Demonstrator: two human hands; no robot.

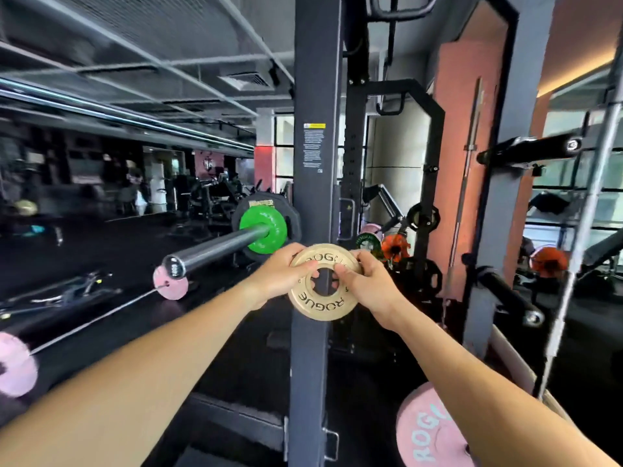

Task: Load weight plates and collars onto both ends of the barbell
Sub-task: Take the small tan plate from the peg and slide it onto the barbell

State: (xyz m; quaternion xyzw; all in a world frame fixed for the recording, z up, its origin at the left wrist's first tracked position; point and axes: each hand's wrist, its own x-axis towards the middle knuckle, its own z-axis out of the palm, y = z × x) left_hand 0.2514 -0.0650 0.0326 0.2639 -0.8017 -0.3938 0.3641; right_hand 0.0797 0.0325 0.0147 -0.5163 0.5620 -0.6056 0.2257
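A tan weight plate [323,282] marked ROGUE is held upright in front of a dark rack post [315,163], gripped on both sides: the left hand [281,274] clasps its left rim with the thumb across the face, the right hand [367,281] its right rim with fingers at the centre hole. Just to the left, the barbell [215,251] sleeve juts out, carrying a green plate [264,229] against a black plate [290,217]. Pink plates [426,433] sit lower down.

Both hands [279,274] [371,284] outstretched, fingers [308,266] curled
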